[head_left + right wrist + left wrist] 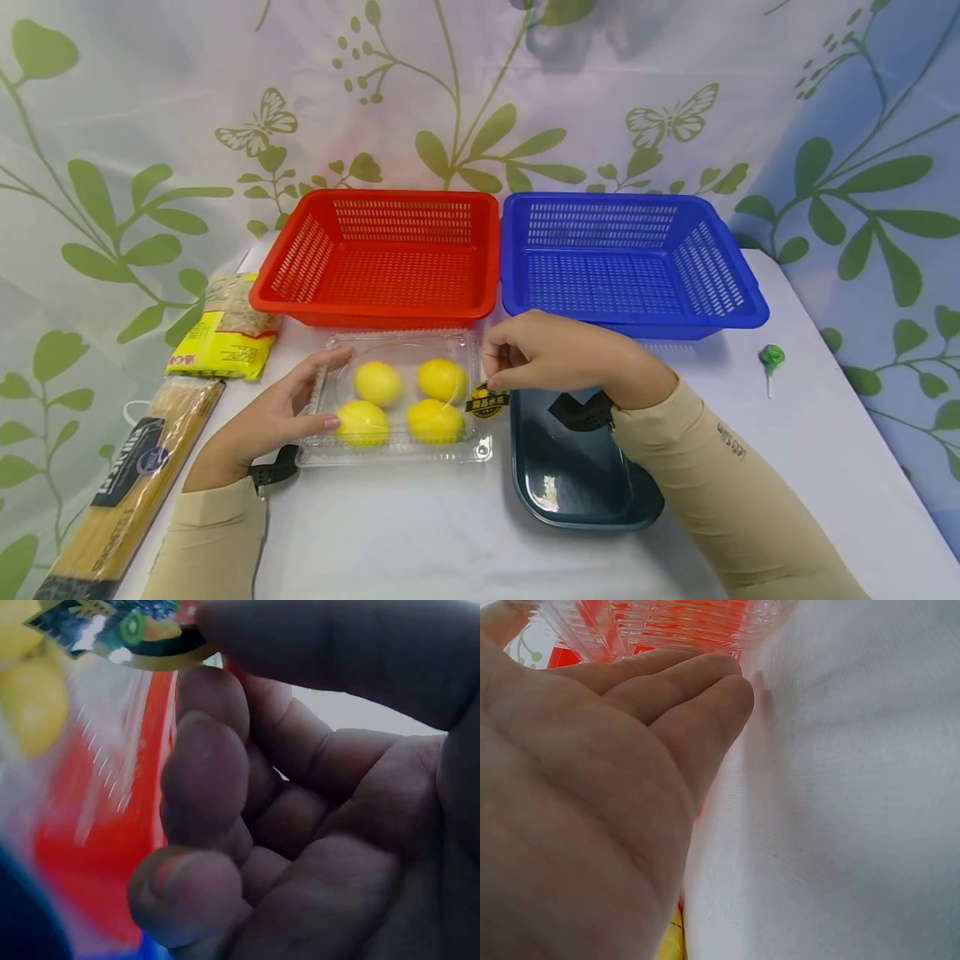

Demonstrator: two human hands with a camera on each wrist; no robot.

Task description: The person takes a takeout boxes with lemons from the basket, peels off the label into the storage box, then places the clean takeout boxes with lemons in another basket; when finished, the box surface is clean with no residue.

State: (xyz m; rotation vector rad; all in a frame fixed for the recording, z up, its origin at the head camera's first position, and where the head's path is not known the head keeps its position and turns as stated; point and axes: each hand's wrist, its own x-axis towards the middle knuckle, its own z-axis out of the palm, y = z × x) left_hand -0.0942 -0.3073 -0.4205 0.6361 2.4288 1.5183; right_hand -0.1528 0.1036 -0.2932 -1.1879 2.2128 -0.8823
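Note:
A clear plastic clamshell box (405,454) with several yellow lemons (378,383) inside lies in front of the red basket. At its left side my left hand (288,408) holds it, thumb over the lid and fingers along the edge. In the left wrist view, the fingers (697,705) lie against the ridged plastic wall (675,626). My right hand (551,354) pinches a black and gold fruit label (487,402) between thumb and forefinger at the box's right edge. In the right wrist view, fruit pictures show on the label (139,630); the other fingers are curled.
Red (375,317) and blue (637,323) baskets stand at the back. A dark rectangular dish (577,475) sits under the right forearm. Left lie a yellow food packet (225,333) and a pack of dry noodles (135,475); right, a green lollipop (771,358).

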